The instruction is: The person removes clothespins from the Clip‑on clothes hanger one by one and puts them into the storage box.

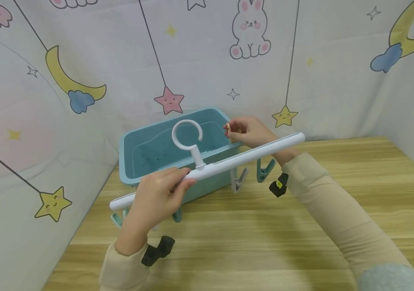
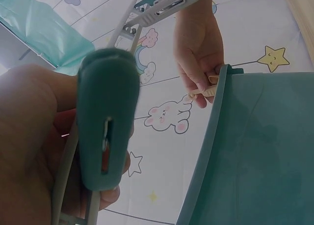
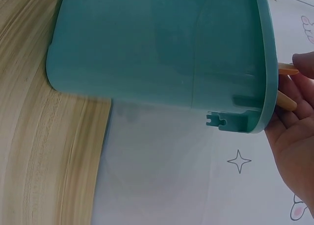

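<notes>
My left hand (image 1: 157, 194) grips the bar of a white clip hanger (image 1: 258, 151), left of its round hook (image 1: 178, 124). Green and grey clips hang under the bar, among them a green clip (image 2: 109, 122) close to the left wrist camera. Beyond the hanger stands a teal plastic tub (image 1: 122, 159). At its right corner my right hand (image 1: 250, 129) pinches a small yellow-orange clothespin (image 2: 208, 91) between thumb and fingers. Both of the clothespin's handle ends (image 3: 287, 101) show beside the tub's rim in the right wrist view.
The tub rests on a wood-grain table (image 1: 243, 242), near a white curtain (image 1: 207, 72) printed with stars, moons and a bunny. Small dark specks lie on the tub's inner floor. A black wrist mount (image 1: 157, 250) sits on the left sleeve, another (image 1: 279, 185) by the right.
</notes>
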Available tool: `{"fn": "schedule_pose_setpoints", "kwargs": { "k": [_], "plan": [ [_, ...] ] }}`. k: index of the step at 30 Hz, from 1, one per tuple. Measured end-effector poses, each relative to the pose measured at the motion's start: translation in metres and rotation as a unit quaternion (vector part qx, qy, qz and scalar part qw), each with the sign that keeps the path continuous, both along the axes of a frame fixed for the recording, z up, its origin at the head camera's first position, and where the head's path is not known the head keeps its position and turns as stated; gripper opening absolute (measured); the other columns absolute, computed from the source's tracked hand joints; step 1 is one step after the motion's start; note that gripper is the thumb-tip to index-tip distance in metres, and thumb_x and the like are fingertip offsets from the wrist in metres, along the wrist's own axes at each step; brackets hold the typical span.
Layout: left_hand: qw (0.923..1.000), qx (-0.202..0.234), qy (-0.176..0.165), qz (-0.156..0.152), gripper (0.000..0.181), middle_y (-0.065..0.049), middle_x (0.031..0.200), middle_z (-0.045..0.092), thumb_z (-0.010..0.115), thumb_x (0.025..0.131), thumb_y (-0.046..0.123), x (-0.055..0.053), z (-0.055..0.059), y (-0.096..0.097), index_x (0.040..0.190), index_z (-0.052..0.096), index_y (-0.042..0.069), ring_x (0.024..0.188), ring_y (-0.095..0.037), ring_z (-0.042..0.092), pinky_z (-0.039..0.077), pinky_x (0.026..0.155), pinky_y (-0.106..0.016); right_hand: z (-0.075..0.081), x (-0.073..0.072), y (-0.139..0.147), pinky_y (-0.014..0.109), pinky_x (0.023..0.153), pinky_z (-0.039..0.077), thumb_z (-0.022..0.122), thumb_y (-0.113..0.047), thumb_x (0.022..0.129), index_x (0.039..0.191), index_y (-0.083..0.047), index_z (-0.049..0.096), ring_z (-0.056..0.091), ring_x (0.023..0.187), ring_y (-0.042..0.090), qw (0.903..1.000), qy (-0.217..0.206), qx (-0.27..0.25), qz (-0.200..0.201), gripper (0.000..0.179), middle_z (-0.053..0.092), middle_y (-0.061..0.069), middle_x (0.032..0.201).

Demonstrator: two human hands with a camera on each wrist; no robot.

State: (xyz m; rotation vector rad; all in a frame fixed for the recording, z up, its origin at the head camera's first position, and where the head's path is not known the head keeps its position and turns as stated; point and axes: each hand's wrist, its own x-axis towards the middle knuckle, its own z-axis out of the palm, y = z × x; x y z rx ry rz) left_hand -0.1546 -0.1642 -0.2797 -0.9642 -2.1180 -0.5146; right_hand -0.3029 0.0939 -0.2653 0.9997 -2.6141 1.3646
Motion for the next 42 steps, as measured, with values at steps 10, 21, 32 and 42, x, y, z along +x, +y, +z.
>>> {"fn": "schedule_pose_setpoints", "kwargs": {
  "k": [10, 21, 32, 42],
  "plan": [
    [1.0, -0.006, -0.002, 0.0, 0.052, 0.004, 0.059, 0.047, 0.041, 0.101, 0.043, 0.0, 0.0, 0.0, 0.093, 0.072, 0.002, 0.048, -0.002, 0.037, 0.029, 0.044, -0.017, 0.001, 0.001, -0.001, 0.039, 0.095, 0.048, 0.056, -0.01, 0.097, 0.127, 0.003, 0.056, 0.061, 0.111, 0.026, 0.9989, -0.035, 0.021, 0.024, 0.032, 0.065, 0.016, 0.118],
    [0.9999, -0.011, -0.01, 0.002, 0.053, 0.004, 0.059, 0.047, 0.04, 0.101, 0.044, 0.0, 0.0, 0.001, 0.093, 0.071, 0.002, 0.048, -0.002, 0.037, 0.03, 0.044, -0.017, -0.001, -0.001, 0.003, 0.04, 0.097, 0.047, 0.057, -0.008, 0.096, 0.126, 0.003, 0.056, 0.06, 0.111, 0.028, 0.9989, -0.032, 0.012, 0.03, 0.031, 0.064, 0.017, 0.119],
    [0.9999, -0.007, -0.005, 0.005, 0.053, 0.004, 0.059, 0.048, 0.04, 0.101, 0.044, 0.0, -0.001, 0.0, 0.094, 0.071, 0.001, 0.048, -0.002, 0.037, 0.031, 0.044, -0.018, 0.005, 0.012, 0.017, 0.038, 0.099, 0.046, 0.056, -0.009, 0.097, 0.13, 0.003, 0.053, 0.058, 0.116, 0.029, 0.9982, -0.047, -0.029, 0.022, 0.035, 0.059, 0.022, 0.126],
    [0.9999, -0.002, -0.006, 0.012, 0.053, 0.004, 0.061, 0.05, 0.04, 0.101, 0.045, 0.0, -0.001, -0.001, 0.094, 0.071, 0.003, 0.049, -0.003, 0.039, 0.03, 0.044, -0.018, 0.016, 0.024, 0.039, 0.023, 0.093, 0.047, 0.055, -0.007, 0.097, 0.128, 0.007, 0.053, 0.061, 0.106, 0.01, 0.9964, -0.036, -0.075, 0.02, 0.034, 0.06, 0.025, 0.121]
  ]
}}
